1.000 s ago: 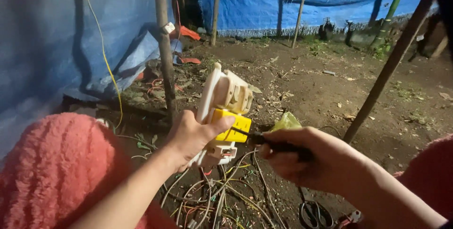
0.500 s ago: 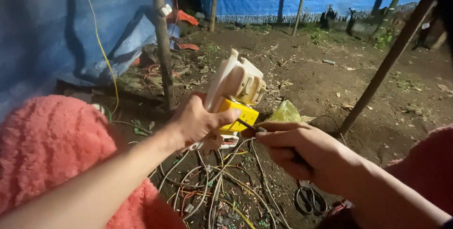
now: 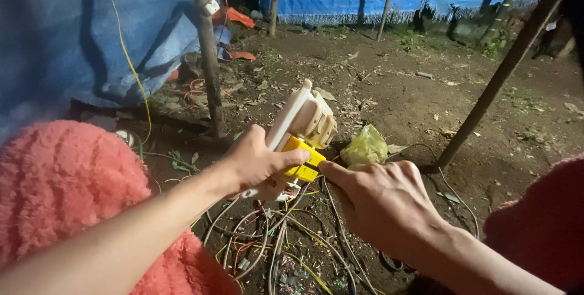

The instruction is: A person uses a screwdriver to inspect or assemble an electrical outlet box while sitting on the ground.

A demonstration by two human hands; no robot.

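- Since a second ago, both hands have come closer together over the wires, and the dark tool handle that showed in the right hand is now hidden behind its knuckles.
- Blue plastic tarpaulin sheets [image 3: 67, 33] hang at the left and along the back, above the bare brown earth floor [image 3: 389, 82] scattered with dry leaves.
- Fuzzy pink fabric [image 3: 58, 185] covers the knee at lower left.
- Thin wooden poles stand in the soil: one upright [image 3: 208, 58] behind the hands, one leaning [image 3: 496, 82] at right.
- Left hand [image 3: 255, 164] is clamped on a cream plastic electrical box with a yellow fitting [image 3: 302, 131], fingers wrapped round it and thumb lying across the yellow part; the box is tilted, held above the ground in front of the upright pole.
- Right hand [image 3: 383, 201] is curled closed, its forefinger tip touching the yellow fitting; what it grips cannot be made out.
- Tangled thin wires [image 3: 274, 243], pale, yellow and red, lie on the soil beneath both hands.
- Crumpled yellow-green plastic bag [image 3: 364, 147] sits just beyond the right hand.
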